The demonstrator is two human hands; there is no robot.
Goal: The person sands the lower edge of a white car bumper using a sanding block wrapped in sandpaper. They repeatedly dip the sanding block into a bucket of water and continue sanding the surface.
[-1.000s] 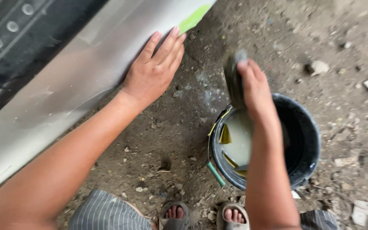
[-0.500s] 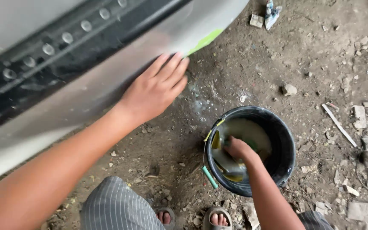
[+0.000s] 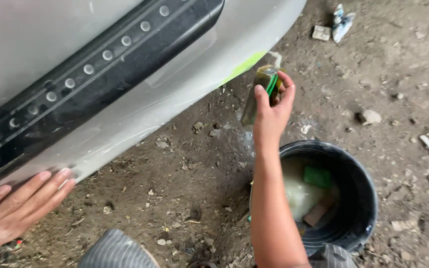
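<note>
1. Right hand (image 3: 270, 111): raised at 12 o'clock of the bucket, fingers clamped on a wet, green-and-yellow scrubbing sponge (image 3: 261, 89) that drips; the sponge hangs just beside the panel's lower edge, not touching it.
2. Left hand (image 3: 13, 211): at 8 o'clock, fingers together and flat on the silver-grey painted car body panel (image 3: 140, 119), holding nothing.
3. Round black plastic bucket (image 3: 353, 198): at 5 o'clock, holding cloudy water, a green pad (image 3: 318, 176) and a brownish block (image 3: 316, 214).
4. Progress, judged: sponge wetted; panel looks dull and streaked, so most rubbing seems left.
5. Black studded trim strip (image 3: 100, 64): across the panel.
6. Surface: bare dirt floor (image 3: 184, 164) with stones and scraps; outdoor or workshop yard.
</note>
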